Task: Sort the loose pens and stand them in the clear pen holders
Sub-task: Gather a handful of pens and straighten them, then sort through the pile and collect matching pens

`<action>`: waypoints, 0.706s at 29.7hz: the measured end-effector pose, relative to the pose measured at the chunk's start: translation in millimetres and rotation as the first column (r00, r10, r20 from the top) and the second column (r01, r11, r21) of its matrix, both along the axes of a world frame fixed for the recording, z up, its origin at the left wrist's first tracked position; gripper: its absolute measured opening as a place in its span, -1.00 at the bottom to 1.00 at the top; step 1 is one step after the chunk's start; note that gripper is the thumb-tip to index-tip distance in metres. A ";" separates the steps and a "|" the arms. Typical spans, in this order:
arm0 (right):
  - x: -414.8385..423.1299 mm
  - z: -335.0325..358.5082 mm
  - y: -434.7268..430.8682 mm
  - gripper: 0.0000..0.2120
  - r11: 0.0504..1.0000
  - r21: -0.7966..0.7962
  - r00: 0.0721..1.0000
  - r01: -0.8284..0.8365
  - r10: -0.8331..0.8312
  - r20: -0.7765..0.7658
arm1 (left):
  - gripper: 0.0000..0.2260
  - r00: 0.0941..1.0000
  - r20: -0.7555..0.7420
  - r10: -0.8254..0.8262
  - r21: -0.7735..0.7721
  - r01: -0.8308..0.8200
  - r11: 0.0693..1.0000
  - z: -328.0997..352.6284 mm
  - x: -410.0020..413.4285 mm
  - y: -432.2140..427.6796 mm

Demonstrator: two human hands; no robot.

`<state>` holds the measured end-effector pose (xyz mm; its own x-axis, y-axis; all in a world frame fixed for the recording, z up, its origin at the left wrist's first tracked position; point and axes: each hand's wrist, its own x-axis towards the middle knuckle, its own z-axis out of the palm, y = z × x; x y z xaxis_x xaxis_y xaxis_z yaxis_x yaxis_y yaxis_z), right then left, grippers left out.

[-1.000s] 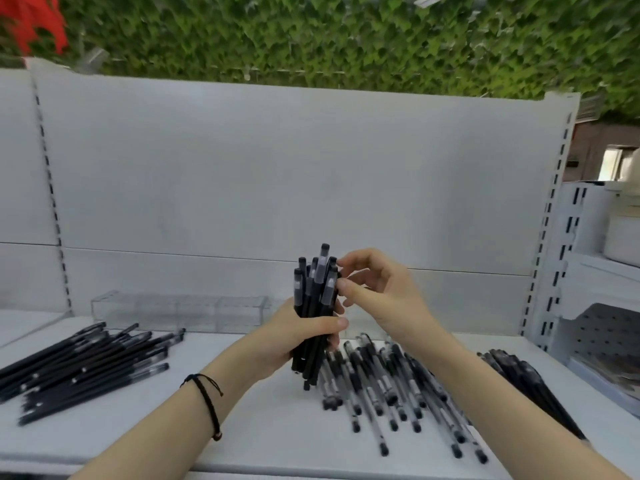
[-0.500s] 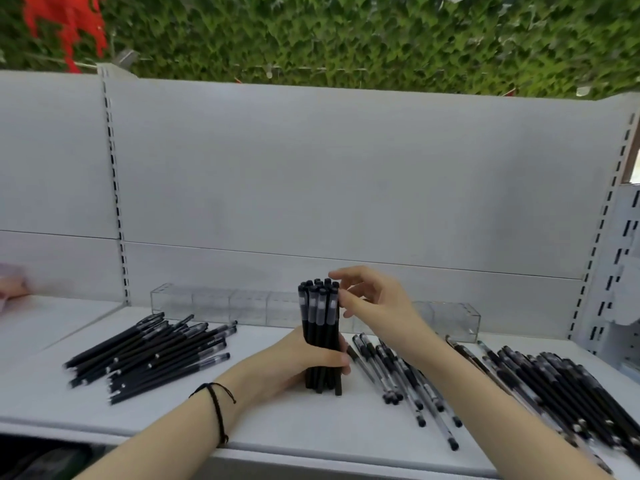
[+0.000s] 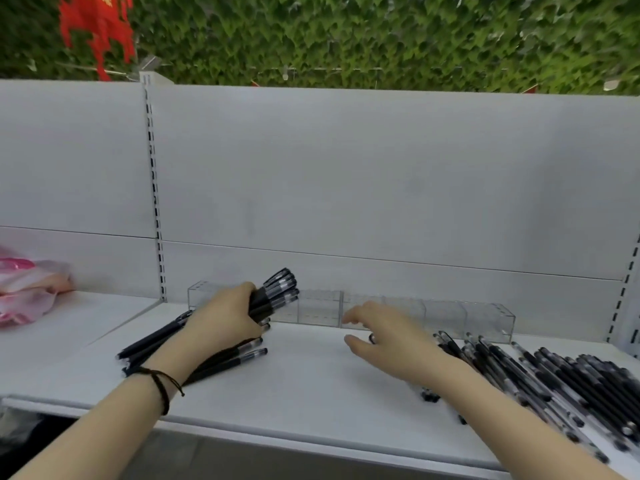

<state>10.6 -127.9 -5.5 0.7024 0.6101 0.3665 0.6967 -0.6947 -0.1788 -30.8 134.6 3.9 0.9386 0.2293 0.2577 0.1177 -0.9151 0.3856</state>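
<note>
My left hand [image 3: 227, 317] grips a bundle of black pens [image 3: 277, 292], tilted up and to the right, in front of the left end of a row of clear pen holders [image 3: 446, 315] at the back of the white shelf [image 3: 304, 386]. My right hand [image 3: 384, 336] hovers over the shelf with relaxed fingers and holds nothing. A pile of black pens [image 3: 221, 362] lies under my left forearm. A larger spread of loose pens [image 3: 561, 382] covers the right side of the shelf.
A pink and white plastic bag [image 3: 27, 292] lies on the neighbouring shelf at the far left. The white back panel [image 3: 381, 188] rises behind the holders. The shelf's front edge runs below my forearms.
My left hand has carried the bundle left and back toward the holders and tilted it. My right hand has let go of the pen tops and dropped toward the shelf.
</note>
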 end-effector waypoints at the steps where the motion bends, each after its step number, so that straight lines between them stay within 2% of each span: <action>1: -1.9 -1.2 5.2 -0.67 0.999 -0.047 1.000 0.013 -0.012 0.025 | -0.64 0.999 -0.015 0.041 0.059 -0.040 0.997 -0.6 -0.2 11.3; 4: -5.3 -4.3 20.2 -0.64 0.997 -0.081 0.999 0.005 -0.003 0.035 | -0.54 0.989 -0.067 0.132 0.162 -0.120 0.979 -1.0 0.1 34.4; 10: -7.2 -7.8 40.0 -0.65 0.987 -0.159 0.998 0.028 -0.018 0.062 | -0.59 0.968 -0.175 0.182 0.225 -0.141 0.964 -12.9 5.7 49.0; 17: -11.7 -12.0 46.2 -0.66 0.981 -0.188 0.998 0.054 -0.049 0.032 | -0.59 0.977 -0.077 0.201 0.386 -0.156 0.909 -23.6 -1.2 39.2; 21: -10.7 -14.8 45.2 -0.65 0.978 -0.194 0.997 0.074 -0.068 0.037 | -0.58 0.979 0.050 0.200 0.475 -0.199 0.857 -27.4 -7.5 34.6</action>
<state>-0.1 -82.7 -20.3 0.7374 0.6207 0.2665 0.6470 -0.7624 -0.0146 -38.3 169.2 -23.4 0.8862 0.2617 0.3823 0.3174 -0.9440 -0.0897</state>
